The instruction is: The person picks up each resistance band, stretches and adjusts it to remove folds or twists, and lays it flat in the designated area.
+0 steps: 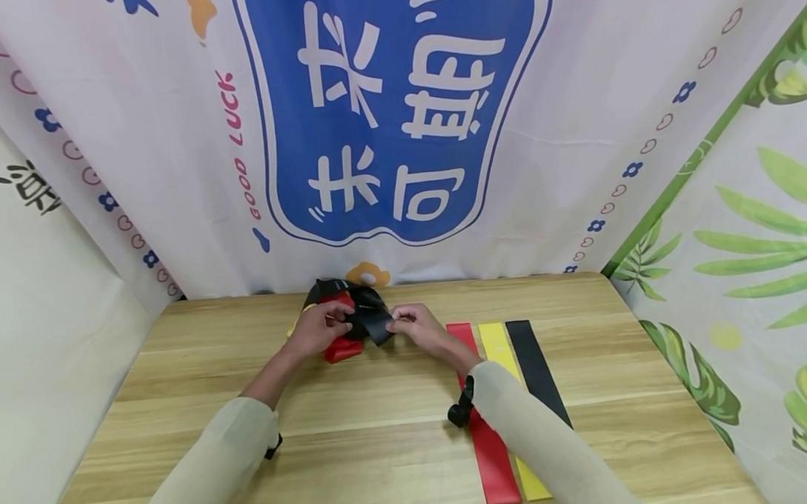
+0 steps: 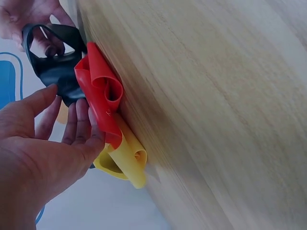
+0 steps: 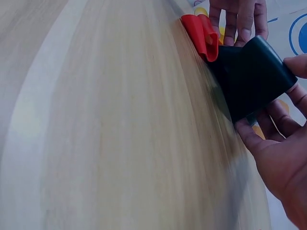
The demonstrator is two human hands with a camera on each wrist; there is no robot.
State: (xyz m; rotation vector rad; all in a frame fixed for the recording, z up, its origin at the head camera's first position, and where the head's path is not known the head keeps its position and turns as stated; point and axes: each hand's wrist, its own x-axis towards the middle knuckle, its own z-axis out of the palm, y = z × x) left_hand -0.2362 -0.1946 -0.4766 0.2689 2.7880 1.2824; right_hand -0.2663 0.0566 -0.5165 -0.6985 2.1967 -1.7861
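Note:
Near the back edge of the table, both hands are on a black resistance band (image 1: pixel 374 321). My left hand (image 1: pixel 321 330) pinches its left part between thumb and fingers, close beside a folded red band (image 2: pixel 98 91). At the other end my right hand (image 1: pixel 416 327) grips the band's edge, thumb on one side and fingers on the other. The black band (image 3: pixel 259 72) bends into a wide loop in the right wrist view. A curled yellow band (image 2: pixel 125 160) lies next to the red one in the left wrist view, below my left fingers.
Flat red (image 1: pixel 494 456), yellow (image 1: pixel 496 345) and black strips (image 1: pixel 537 366) lie side by side on the wooden table (image 1: pixel 357 461), partly under my right forearm. A printed curtain (image 1: pixel 542 203) hangs behind the table's back edge. Patterned cloth (image 1: pixel 745 284) borders the right side.

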